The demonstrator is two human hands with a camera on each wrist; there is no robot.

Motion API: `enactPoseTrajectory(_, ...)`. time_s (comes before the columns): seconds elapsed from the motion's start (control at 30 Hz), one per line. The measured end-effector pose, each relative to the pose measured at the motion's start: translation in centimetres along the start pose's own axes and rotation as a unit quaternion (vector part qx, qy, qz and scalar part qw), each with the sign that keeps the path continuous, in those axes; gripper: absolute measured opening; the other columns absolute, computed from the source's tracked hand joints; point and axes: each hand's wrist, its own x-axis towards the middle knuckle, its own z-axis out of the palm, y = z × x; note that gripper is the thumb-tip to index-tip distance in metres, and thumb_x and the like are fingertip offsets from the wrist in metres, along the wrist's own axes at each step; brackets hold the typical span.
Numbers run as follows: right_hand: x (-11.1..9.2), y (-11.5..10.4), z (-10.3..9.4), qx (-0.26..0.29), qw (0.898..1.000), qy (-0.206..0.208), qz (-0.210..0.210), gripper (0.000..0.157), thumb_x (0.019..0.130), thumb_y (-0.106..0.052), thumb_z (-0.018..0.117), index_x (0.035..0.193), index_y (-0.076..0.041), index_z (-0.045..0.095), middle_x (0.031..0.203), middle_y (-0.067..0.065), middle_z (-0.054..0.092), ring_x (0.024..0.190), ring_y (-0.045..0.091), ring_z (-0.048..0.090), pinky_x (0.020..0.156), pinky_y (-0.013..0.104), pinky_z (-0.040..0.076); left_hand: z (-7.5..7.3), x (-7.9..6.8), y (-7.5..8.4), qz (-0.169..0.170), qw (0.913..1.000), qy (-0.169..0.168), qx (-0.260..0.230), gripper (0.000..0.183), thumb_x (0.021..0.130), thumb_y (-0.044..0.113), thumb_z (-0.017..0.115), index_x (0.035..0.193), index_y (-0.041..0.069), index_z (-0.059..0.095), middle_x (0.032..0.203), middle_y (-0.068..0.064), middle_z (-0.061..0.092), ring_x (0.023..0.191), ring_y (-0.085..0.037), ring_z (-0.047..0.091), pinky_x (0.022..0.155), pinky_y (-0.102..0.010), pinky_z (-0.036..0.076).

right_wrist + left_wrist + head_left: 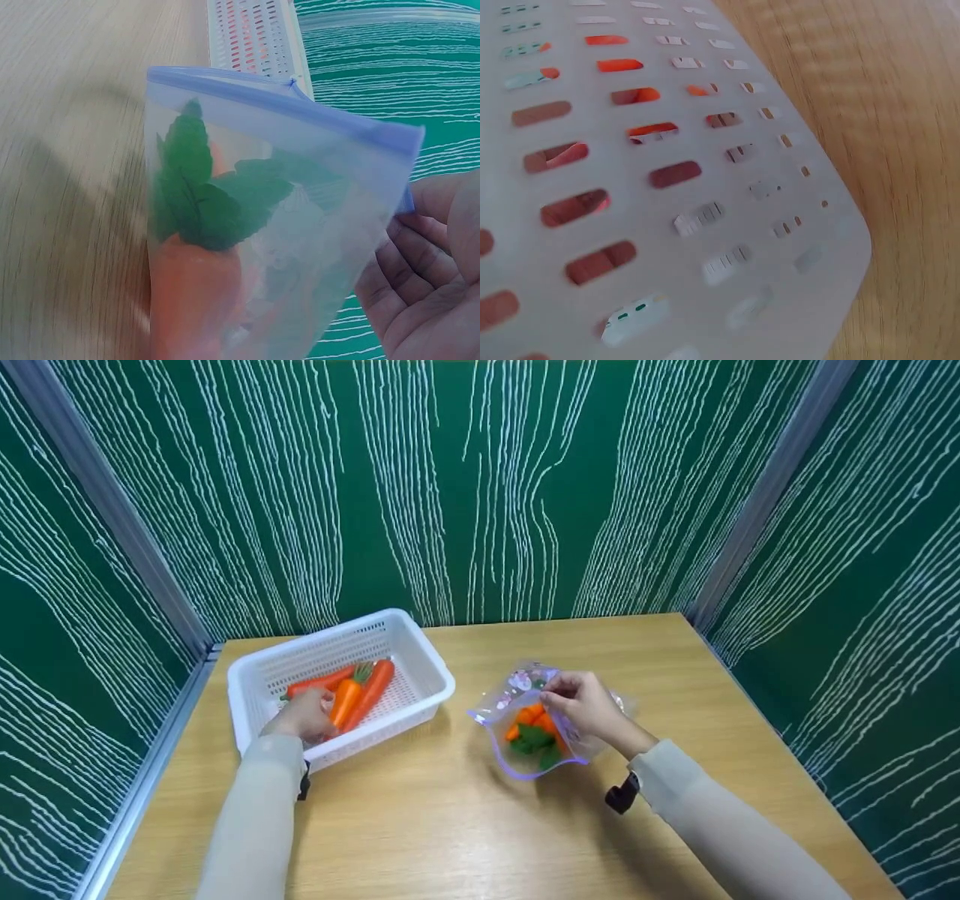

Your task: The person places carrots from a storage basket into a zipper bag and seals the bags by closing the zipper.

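Observation:
In the head view my left hand (304,715) reaches into a white slotted basket (431,679). Its fingers curl at the near end of a short orange carrot (346,701) with a green tuft. Two longer red-orange carrots lie around it, one (375,690) to its right and one (319,682) behind. On the other side, my right hand (589,706) pinches the rim of a clear zip bag (504,746) with a purple edge, and the bag's mouth gapes. Orange carrots (196,296) with green leaves (196,195) show inside the bag in the right wrist view.
The basket stands at the left of a wooden table (450,832), the bag to its right. Green panels (480,495) with white wavy lines enclose the back and sides, with grey metal posts (750,525) at the corners. In the left wrist view the basket's slotted wall (780,277) blocks most of the view.

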Motion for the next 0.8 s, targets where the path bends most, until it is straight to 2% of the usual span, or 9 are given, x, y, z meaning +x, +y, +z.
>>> enactPoseTrajectory(0.17, 0.0, 0.1, 0.1, 0.001, 1.000, 0.004, -0.005, 0.009, 0.100, -0.005, 0.075, 0.097, 0.002, 0.079, 0.087, 0.009, 0.076, 0.075, 0.014, 0.061, 0.066, 0.018, 0.054, -0.5, -3.2, 2.5, -0.028, 0.9991, -0.010, -0.031, 0.071, 0.095, 0.000, 0.076, 0.159, 0.001, 0.045, 0.145, -0.025, 0.055, 0.123, -0.040, 0.053, 0.116, -0.059, 0.049)
enactPoseTrajectory(0.27, 0.0, 0.2, 0.1, 0.005, 1.000, 0.001, -0.009, 0.010, 0.101, -0.005, 0.075, 0.097, 0.003, 0.078, 0.087, 0.011, 0.077, 0.075, 0.014, 0.061, 0.066, 0.018, 0.053, -0.7, -3.9, 3.1, -0.040, 0.9981, -0.017, -0.044, 0.067, 0.094, -0.003, 0.075, 0.156, -0.001, 0.048, 0.144, -0.025, 0.054, 0.125, -0.041, 0.051, 0.120, -0.061, 0.044)
enactPoseTrajectory(0.37, 0.0, 0.2, 0.1, 0.014, 1.000, -0.002, -0.009, 0.011, 0.101, -0.005, 0.075, 0.097, 0.004, 0.078, 0.088, 0.013, 0.076, 0.075, 0.014, 0.060, 0.066, 0.018, 0.053, -0.5, -2.7, 2.2, -0.033, 0.9992, -0.016, -0.016, 0.060, 0.093, -0.004, 0.074, 0.149, -0.003, 0.054, 0.137, -0.022, 0.058, 0.120, -0.037, 0.054, 0.117, -0.056, 0.047)
enactPoseTrajectory(0.5, -0.1, 0.2, 0.1, 0.016, 1.000, -0.003, -0.017, 0.011, 0.101, -0.006, 0.075, 0.097, 0.005, 0.077, 0.090, 0.014, 0.077, 0.076, 0.015, 0.061, 0.069, 0.017, 0.054, -0.2, -0.2, 0.1, 0.018, 0.9970, -0.004, 0.075, 0.051, 0.087, -0.002, 0.073, 0.136, -0.009, 0.062, 0.122, -0.021, 0.068, 0.105, -0.033, 0.059, 0.105, -0.051, 0.053)
enactPoseTrajectory(0.6, 0.0, 0.2, 0.0, 0.013, 1.000, -0.002, -0.023, 0.011, 0.102, -0.005, 0.074, 0.097, 0.004, 0.078, 0.089, 0.014, 0.077, 0.076, 0.014, 0.060, 0.069, 0.016, 0.054, -0.3, 0.7, -0.7, 0.040, 0.9934, -0.004, 0.107, 0.052, 0.082, -0.003, 0.072, 0.133, -0.012, 0.062, 0.116, -0.023, 0.070, 0.099, -0.033, 0.060, 0.098, -0.052, 0.055)
enactPoseTrajectory(0.7, 0.0, 0.3, 0.0, 0.012, 1.000, -0.001, -0.025, 0.011, 0.101, -0.004, 0.074, 0.096, 0.005, 0.078, 0.087, 0.014, 0.076, 0.074, 0.012, 0.059, 0.067, 0.017, 0.052, -0.3, 0.8, -0.8, 0.012, 0.9961, -0.015, 0.086, 0.055, 0.086, -0.002, 0.072, 0.140, -0.008, 0.061, 0.121, -0.021, 0.068, 0.103, -0.034, 0.059, 0.097, -0.050, 0.054)
enactPoseTrajectory(0.8, 0.1, 0.4, 0.0, 0.010, 1.000, -0.001, -0.026, 0.011, 0.101, -0.005, 0.074, 0.096, 0.005, 0.078, 0.087, 0.013, 0.076, 0.074, 0.011, 0.059, 0.066, 0.017, 0.052, -0.7, 0.0, -0.2, -0.019, 0.9977, -0.019, 0.062, 0.061, 0.090, -0.002, 0.072, 0.148, -0.003, 0.057, 0.129, -0.019, 0.064, 0.111, -0.035, 0.057, 0.100, -0.049, 0.051)
